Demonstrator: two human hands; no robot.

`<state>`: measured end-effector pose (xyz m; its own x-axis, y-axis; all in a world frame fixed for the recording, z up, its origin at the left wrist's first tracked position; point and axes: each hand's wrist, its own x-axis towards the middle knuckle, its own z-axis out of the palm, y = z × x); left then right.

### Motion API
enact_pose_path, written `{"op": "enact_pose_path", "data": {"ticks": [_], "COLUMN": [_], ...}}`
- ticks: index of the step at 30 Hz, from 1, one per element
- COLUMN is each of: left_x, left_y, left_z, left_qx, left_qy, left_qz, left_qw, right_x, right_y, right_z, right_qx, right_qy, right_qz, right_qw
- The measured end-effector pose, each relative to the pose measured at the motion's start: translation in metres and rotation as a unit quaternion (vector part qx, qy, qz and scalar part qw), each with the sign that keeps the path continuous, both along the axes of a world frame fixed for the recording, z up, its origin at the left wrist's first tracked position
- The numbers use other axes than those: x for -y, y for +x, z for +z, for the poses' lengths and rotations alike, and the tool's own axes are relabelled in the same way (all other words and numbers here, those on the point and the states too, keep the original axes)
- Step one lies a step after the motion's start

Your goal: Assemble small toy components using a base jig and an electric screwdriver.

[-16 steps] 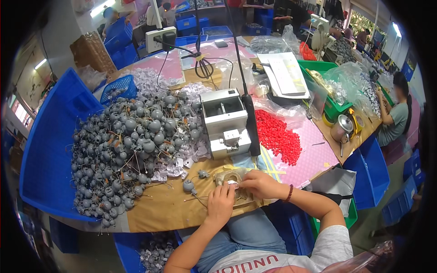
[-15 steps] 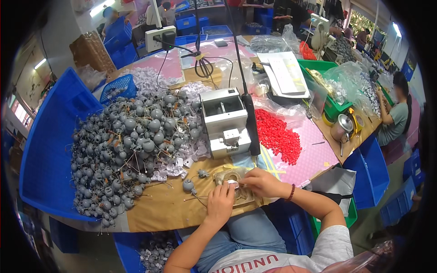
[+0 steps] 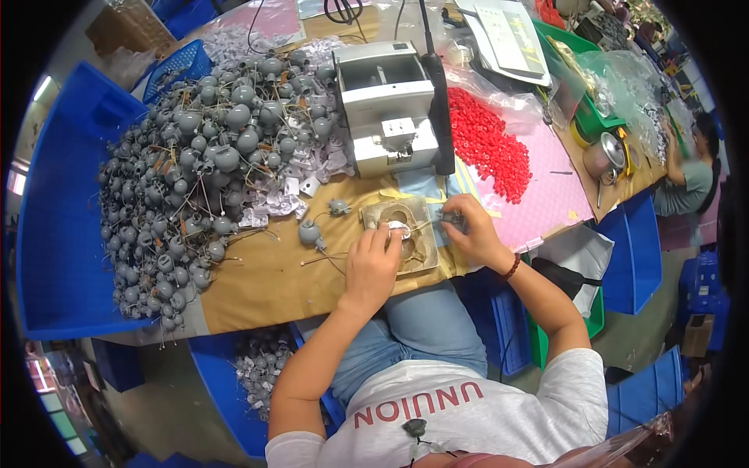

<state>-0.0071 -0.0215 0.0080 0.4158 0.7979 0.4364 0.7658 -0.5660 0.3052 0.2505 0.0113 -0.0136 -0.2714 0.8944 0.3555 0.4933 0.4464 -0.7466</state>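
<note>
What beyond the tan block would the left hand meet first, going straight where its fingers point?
Probably the white machine, though how high the left hand would pass is unclear.

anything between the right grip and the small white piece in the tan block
Nothing visible stands between the right grip and the small, white, plastic-looking piece in the square tan block; the left grip is at the piece's left edge.

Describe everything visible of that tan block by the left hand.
The squarish tan block looks worn, its material unclear, with rounded hollows in its top. It lies flat on the brown-covered table near the front edge. A small white piece sits at one hollow; the left hand covers the block's left side.
</note>
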Motion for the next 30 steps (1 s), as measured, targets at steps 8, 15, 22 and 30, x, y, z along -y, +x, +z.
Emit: {"op": "enact_pose_path", "data": {"ticks": [8, 15, 22, 30], "left_x": [-0.002, 0.0, -0.003, -0.002], "left_y": [-0.003, -0.003, -0.004, -0.007], "left_z": [0.004, 0.005, 0.005, 0.004], "left_qx": [-0.014, -0.003, 0.004, 0.025], "left_qy": [0.021, -0.007, 0.02, -0.02], "left_qz": [-0.006, 0.002, -0.012, -0.014], "left_qw": [1.0, 1.0, 1.0, 0.999], "right_x": [-0.019, -0.036, -0.032, -0.044], "right_y": [-0.031, -0.027, -0.035, -0.042], "right_z": [0.015, 0.03, 0.06, 0.043], "right_qx": [-0.398, -0.408, -0.5, -0.051], "right_qy": [-0.27, -0.4, -0.44, -0.313], "right_qz": [-0.022, -0.006, 0.052, 0.086], "right_qw": [0.877, 0.821, 0.744, 0.944]}}
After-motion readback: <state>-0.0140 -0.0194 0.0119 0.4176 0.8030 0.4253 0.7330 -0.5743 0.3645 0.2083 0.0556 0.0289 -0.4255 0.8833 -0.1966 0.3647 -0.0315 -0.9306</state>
